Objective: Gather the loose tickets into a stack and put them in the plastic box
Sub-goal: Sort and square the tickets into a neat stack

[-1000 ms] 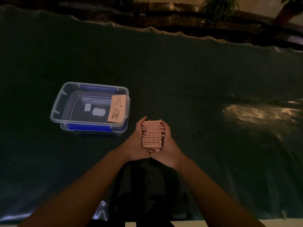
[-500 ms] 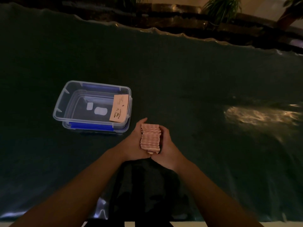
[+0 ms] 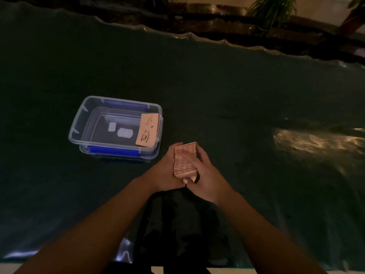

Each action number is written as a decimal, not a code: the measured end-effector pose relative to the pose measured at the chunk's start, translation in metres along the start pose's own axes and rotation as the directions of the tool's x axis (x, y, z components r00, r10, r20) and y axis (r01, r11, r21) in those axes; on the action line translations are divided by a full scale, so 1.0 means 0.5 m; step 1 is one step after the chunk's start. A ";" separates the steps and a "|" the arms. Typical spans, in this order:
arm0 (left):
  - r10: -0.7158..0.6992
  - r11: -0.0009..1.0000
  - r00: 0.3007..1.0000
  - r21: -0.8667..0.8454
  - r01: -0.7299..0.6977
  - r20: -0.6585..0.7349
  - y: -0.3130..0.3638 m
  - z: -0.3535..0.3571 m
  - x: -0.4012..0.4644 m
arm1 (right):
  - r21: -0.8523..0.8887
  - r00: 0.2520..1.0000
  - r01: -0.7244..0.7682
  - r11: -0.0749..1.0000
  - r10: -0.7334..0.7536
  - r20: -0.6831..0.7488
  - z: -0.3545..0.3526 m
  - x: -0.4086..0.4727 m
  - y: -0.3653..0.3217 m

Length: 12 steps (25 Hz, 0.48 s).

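A thick stack of pink tickets [image 3: 184, 162] stands on edge between my two hands, just above the dark table. My left hand [image 3: 166, 171] presses its left side; my right hand [image 3: 205, 175] grips its right side, with the thumb laid across the top edges. The clear plastic box [image 3: 79, 123] with blue clips sits to the left and slightly beyond the hands. One pink ticket [image 3: 147, 130] with a coffee-cup print leans against the box's inner right wall.
A dark green cloth [image 3: 217, 86] covers the table, with a wavy far edge. Two white labels [image 3: 120, 130] show through the box's bottom. A patch of light [image 3: 312, 141] falls at the right. Potted plants [image 3: 270, 10] stand beyond the table.
Both hands have squeezed the stack narrower and tilted it slightly to the right. My right thumb has come over the top of the tickets. The box has not moved.
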<state>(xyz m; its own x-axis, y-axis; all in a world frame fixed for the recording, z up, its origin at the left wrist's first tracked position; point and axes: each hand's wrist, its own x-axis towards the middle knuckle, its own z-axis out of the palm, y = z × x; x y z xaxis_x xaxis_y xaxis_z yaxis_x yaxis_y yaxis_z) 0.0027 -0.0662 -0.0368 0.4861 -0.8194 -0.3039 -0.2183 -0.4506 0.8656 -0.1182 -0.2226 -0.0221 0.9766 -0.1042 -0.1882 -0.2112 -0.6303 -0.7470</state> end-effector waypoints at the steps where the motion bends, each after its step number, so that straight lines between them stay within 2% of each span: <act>1: 0.010 1.000 1.000 0.000 -0.010 -0.015 0.003 0.001 0.001 | -0.010 1.000 0.018 1.000 -0.018 0.002 -0.002 -0.002 -0.001; 4: 0.018 1.000 0.999 -0.004 -0.018 -0.036 0.009 0.003 0.005 | -0.011 0.999 0.039 0.999 -0.039 -0.001 -0.011 0.001 -0.008; 8: -0.017 1.000 0.998 -0.024 0.015 -0.064 0.006 0.001 0.008 | -0.177 0.998 0.064 0.982 -0.059 0.031 -0.015 0.003 -0.011; 12: -0.005 0.999 0.999 -0.034 0.004 -0.038 -0.001 0.005 0.009 | -0.128 0.998 0.047 0.991 -0.043 0.037 -0.015 -0.009 -0.012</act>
<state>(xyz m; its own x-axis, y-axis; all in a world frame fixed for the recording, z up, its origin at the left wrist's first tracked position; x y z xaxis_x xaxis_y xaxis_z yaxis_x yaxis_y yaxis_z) 0.0028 -0.0704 -0.0394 0.5187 -0.8032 -0.2930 -0.1875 -0.4413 0.8776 -0.1209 -0.2242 -0.0118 0.9825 -0.0484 -0.1796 -0.1579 -0.7275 -0.6677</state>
